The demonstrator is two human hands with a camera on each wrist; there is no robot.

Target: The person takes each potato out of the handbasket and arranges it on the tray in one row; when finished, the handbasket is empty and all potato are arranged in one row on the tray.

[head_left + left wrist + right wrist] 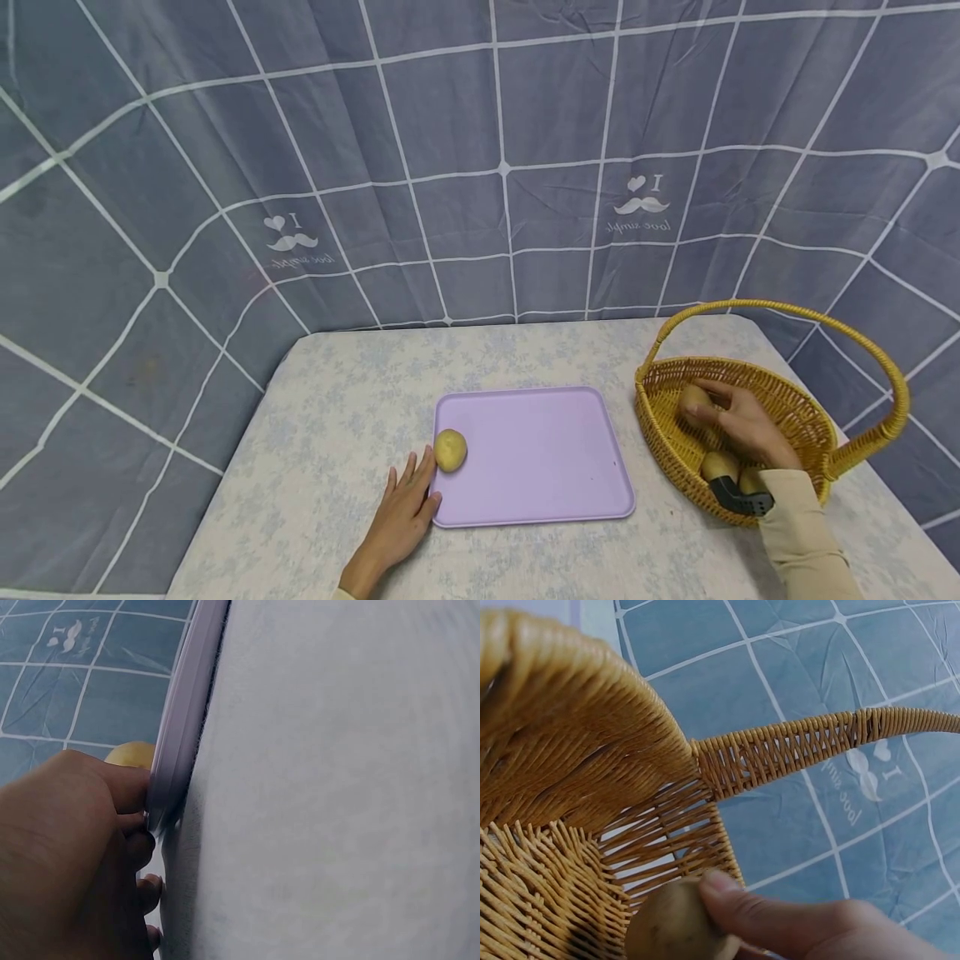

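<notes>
In the head view, a potato lies at the left side of a lilac tray. My left hand rests beside that tray, fingers spread, with fingertips and thumb at its left edge. The left wrist view has the thumb against the tray rim, and the potato partly shows behind it. Inside a wicker basket on the right, my right hand grips another potato between thumb and fingers. Close up in the right wrist view, the thumb presses on this potato.
More potatoes sit in the basket under the right wrist. A tall arched handle rises over the basket. A black wrist mount is on the right wrist. A floral cloth covers the table, and a blue gridded curtain hangs behind.
</notes>
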